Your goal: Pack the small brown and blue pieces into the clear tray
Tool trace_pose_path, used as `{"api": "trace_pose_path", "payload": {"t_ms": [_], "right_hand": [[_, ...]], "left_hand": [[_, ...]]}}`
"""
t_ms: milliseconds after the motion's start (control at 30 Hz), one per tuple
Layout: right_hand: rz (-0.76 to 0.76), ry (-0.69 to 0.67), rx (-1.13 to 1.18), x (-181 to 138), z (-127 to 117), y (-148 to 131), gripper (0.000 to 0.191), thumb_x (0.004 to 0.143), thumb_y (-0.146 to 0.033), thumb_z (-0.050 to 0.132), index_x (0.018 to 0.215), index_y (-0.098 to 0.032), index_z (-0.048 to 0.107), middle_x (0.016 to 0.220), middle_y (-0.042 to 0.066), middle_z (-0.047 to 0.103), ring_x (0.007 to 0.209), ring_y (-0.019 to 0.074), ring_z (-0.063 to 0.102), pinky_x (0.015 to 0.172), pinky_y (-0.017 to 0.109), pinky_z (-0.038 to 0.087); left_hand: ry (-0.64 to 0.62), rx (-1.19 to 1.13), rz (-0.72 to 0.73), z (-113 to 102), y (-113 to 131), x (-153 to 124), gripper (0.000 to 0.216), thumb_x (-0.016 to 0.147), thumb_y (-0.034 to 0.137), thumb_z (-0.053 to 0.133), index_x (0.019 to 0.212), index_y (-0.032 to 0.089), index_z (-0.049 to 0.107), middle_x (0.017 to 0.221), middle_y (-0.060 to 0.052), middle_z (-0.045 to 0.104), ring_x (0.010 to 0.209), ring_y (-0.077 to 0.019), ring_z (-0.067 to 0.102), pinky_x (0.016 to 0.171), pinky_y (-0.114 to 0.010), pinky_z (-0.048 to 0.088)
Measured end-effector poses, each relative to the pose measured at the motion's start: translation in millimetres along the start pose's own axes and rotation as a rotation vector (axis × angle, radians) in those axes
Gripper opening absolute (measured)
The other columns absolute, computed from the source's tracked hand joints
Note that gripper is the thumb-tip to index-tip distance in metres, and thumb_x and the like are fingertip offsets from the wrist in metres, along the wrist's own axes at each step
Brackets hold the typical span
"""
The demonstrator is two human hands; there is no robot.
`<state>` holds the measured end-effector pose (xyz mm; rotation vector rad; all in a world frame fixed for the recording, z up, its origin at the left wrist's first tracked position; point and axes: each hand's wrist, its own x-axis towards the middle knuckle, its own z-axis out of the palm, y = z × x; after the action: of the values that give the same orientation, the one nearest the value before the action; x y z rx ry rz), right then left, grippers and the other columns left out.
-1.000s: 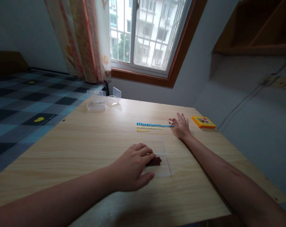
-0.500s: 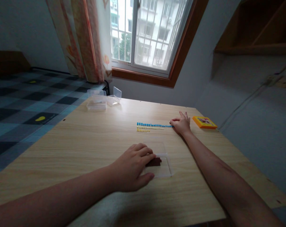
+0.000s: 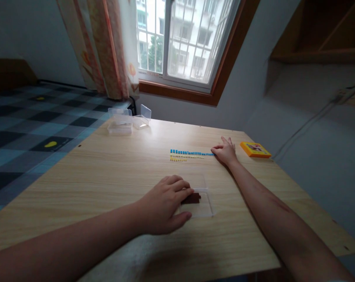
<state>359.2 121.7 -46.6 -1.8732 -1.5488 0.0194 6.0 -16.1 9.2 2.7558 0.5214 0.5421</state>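
Note:
My left hand (image 3: 168, 205) lies over the left side of a clear plastic box (image 3: 206, 209), its thumb spread from the fingers. Its fingertips rest at a block of dark brown toy bricks (image 3: 193, 198) inside the box; part of the block is hidden under the hand. Farther off, my right hand (image 3: 225, 152) is at the right end of a row of small blue bricks (image 3: 191, 152). Thumb and forefinger are pinched together there, the other fingers raised. The tiny brown brick in that pinch is mostly hidden now. Shorter rows of yellow pieces (image 3: 179, 158) lie just nearer than the blue row.
An orange-yellow box (image 3: 255, 149) lies near the table's right edge. Open clear plastic cases (image 3: 120, 127) stand at the far left corner. The wooden table (image 3: 92, 176) adjoins a bed with a checked cover (image 3: 33, 129). A shelf (image 3: 318, 55) hangs on the right wall.
The dark brown brick visible at my right fingertips earlier is now mostly hidden as the fingers have lowered slightly against the table. My left hand stays in place; the view has shifted slightly.

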Motion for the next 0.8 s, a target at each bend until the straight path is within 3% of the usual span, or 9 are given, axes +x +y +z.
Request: {"api": "trace_pose_path", "payload": {"t_ms": [333,533,700,800], "right_hand": [[-0.035,0.013,0.047,-3.5,-6.8,-8.8,0.013,0.081,-0.028,0.076,0.084,-0.016,0.08,0.159,0.02,0.048,0.156,0.0419,0.024,0.122,0.069,0.013],[-0.072,0.092,0.103,-10.9,-44.5,-28.5,0.017,0.088,-0.029,0.071,0.093,-0.015,0.08,0.163,0.019,0.043,0.159,0.0397,0.016,0.123,0.067,0.016],[-0.406,0.144,0.178,-66.0,-99.8,-66.8,0.017,0.091,-0.038,0.072,0.089,-0.023,0.08,0.16,0.009,0.048,0.158,0.037,0.024,0.123,0.065,0.021],[-0.575,-0.016,0.223,-115.2,-122.3,-89.2,0.01,0.093,-0.034,0.072,0.089,-0.027,0.078,0.137,0.009,0.065,0.132,0.0305,0.057,0.112,0.055,0.043]], "left_hand": [[0.001,0.017,0.0,0.6,-0.1,-0.3,0.041,0.089,0.038,0.066,0.125,0.018,0.065,0.122,-0.011,0.068,0.114,-0.0325,0.061,0.103,-0.05,0.047],[0.009,0.026,0.003,1.3,-0.4,-0.1,0.042,0.09,0.039,0.065,0.125,0.016,0.066,0.123,-0.012,0.069,0.115,-0.0326,0.061,0.104,-0.051,0.048],[0.002,0.031,0.007,0.5,0.1,0.8,0.044,0.091,0.042,0.064,0.127,0.016,0.066,0.123,-0.013,0.069,0.115,-0.0332,0.061,0.103,-0.05,0.048],[-0.005,0.034,0.001,-0.5,1.4,1.8,0.043,0.09,0.041,0.065,0.125,0.016,0.067,0.122,-0.013,0.069,0.115,-0.0333,0.06,0.103,-0.049,0.048]]}}
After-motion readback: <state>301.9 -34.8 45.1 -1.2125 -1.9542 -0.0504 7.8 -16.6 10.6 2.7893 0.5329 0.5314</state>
